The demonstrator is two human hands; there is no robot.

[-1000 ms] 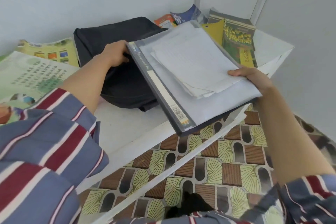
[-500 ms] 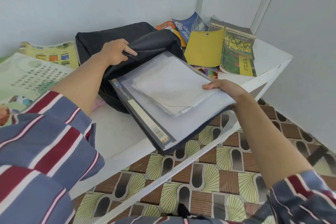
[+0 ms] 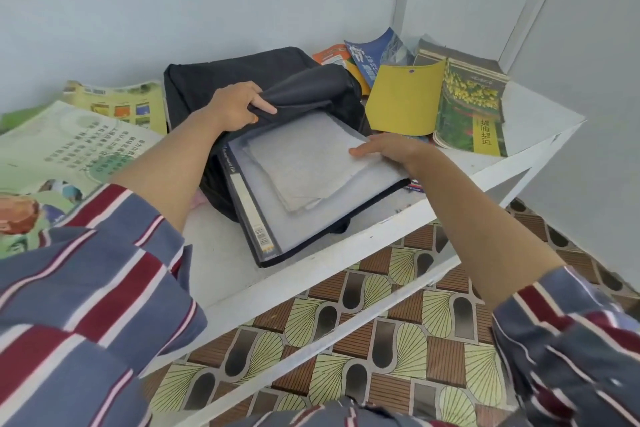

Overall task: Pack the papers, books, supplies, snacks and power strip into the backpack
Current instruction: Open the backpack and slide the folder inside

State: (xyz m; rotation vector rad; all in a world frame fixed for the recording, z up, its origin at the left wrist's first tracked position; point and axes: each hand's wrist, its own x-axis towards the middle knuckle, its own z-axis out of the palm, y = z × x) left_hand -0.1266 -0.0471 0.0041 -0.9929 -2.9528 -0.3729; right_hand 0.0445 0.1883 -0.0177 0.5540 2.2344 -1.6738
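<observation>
Folder [image 3: 325, 218] carrying loose papers [image 3: 304, 163] lies partly inside open backpack [image 3: 242, 68].

White table [image 3: 214, 253], backpack [image 3: 242, 69], books [image 3: 467, 104] (far corner)

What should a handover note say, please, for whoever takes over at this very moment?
Left grip: holds the backpack flap up.
Right grip: flat, pressing the papers onto the folder.
The folder's far end is under the flap; its near end sticks out.
Done: nothing visibly fully packed.
Left: push the folder in, then pack the books at right, the packets beside the backpack, and the booklets at left.
</observation>
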